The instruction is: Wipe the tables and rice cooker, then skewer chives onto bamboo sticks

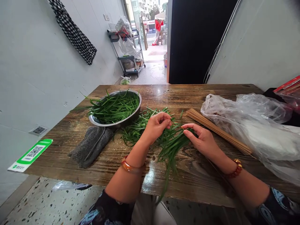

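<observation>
My left hand (157, 124) pinches green chive leaves (171, 147) that lie in a loose bunch on the wooden table (93, 168). My right hand (202, 139) holds the same bunch from the right, fingers curled on the leaves and on what looks like a thin skewer tip. More chives (138, 126) are spread behind my hands. A metal bowl (131, 117) at the left holds a heap of chives. A bundle of bamboo skewers (217, 131) lies diagonally to the right of my right hand.
A grey cloth (90, 147) lies in front of the bowl. Crumpled clear plastic bags (253, 125) cover the table's right side. A green QR sticker (30, 155) is on the left wall. A shelf cart (127, 53) stands by the open doorway beyond.
</observation>
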The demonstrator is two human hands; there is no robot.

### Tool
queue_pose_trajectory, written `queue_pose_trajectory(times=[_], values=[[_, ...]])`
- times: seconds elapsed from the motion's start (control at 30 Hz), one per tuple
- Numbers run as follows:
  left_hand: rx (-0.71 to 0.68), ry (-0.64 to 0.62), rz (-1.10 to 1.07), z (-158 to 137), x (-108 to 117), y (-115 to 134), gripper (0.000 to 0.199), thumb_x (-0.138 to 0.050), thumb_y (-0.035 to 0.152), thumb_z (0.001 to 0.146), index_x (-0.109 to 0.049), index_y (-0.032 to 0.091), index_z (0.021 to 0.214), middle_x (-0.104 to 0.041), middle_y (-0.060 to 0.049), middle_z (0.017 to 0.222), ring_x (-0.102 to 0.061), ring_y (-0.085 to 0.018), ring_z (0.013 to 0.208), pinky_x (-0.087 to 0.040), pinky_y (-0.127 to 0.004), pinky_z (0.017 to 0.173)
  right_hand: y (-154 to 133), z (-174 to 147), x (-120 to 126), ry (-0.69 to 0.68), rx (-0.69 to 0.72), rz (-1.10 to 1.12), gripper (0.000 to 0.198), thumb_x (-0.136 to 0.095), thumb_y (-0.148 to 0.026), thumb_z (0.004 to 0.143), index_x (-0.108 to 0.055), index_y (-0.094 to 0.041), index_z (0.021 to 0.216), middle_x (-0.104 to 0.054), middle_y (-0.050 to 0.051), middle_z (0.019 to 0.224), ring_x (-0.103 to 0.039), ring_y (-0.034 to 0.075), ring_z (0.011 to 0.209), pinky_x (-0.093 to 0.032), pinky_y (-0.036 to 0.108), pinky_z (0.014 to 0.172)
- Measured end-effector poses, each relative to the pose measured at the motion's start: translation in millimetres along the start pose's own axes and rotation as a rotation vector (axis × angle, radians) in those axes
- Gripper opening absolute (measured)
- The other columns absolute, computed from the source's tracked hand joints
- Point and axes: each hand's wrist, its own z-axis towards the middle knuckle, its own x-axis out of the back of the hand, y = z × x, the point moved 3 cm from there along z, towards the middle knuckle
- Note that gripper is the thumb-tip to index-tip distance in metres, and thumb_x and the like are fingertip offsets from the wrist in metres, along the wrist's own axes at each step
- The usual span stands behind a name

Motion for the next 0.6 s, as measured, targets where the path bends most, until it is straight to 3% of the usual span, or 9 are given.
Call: queue_pose_trajectory(times=[0.2, 0.33, 0.47, 0.6], values=[[0.084, -0.103, -0.025, -3, -16, -7, 0.013, -0.066, 0.020, 0.074, -0.065, 0.014, 0.086, -0.062, 0.001, 0.072, -0.053, -0.008, 0.061, -0.042, -0.021, 0.059, -1, 0, 0, -0.004, -0.023, 0.060, 0.030, -0.055, -0.044, 0.091, -0.069, -0.021, 0.105, -0.071, 0.003, 0.083, -0.061, 0.016, 0.064, -0.048, 0.027, 0.058], [0.090, -0.103, 0.007, -4, -18, -10, 0.015, -0.069, 0.020, 0.071, -0.068, 0.013, 0.085, -0.064, 0.000, 0.073, -0.054, -0.010, 0.063, -0.041, -0.021, 0.060, -1, 1, 0, 0.008, -0.026, 0.061, 0.031, -0.056, -0.044, 0.090, -0.069, -0.020, 0.105, -0.072, 0.004, 0.084, -0.062, 0.017, 0.064, -0.048, 0.028, 0.058], [0.125, -0.076, 0.031, -4, -18, -9, 0.011, -0.066, 0.017, 0.073, -0.069, 0.013, 0.082, -0.063, 0.001, 0.067, -0.053, -0.009, 0.058, -0.040, -0.021, 0.057, -3, 1, 1, 0.030, 0.009, 0.037, 0.028, -0.056, -0.041, 0.090, -0.069, -0.020, 0.104, -0.074, 0.005, 0.090, -0.065, 0.019, 0.075, -0.049, 0.030, 0.067], [0.154, -0.070, -0.047, -4, -17, -8, 0.011, -0.064, 0.020, 0.075, -0.067, 0.013, 0.083, -0.065, 0.000, 0.067, -0.054, -0.007, 0.054, -0.039, -0.020, 0.054, -5, 0, 0, 0.029, 0.002, 0.032, 0.027, -0.056, -0.040, 0.090, -0.069, -0.021, 0.103, -0.075, 0.005, 0.094, -0.066, 0.019, 0.078, -0.051, 0.030, 0.069]])
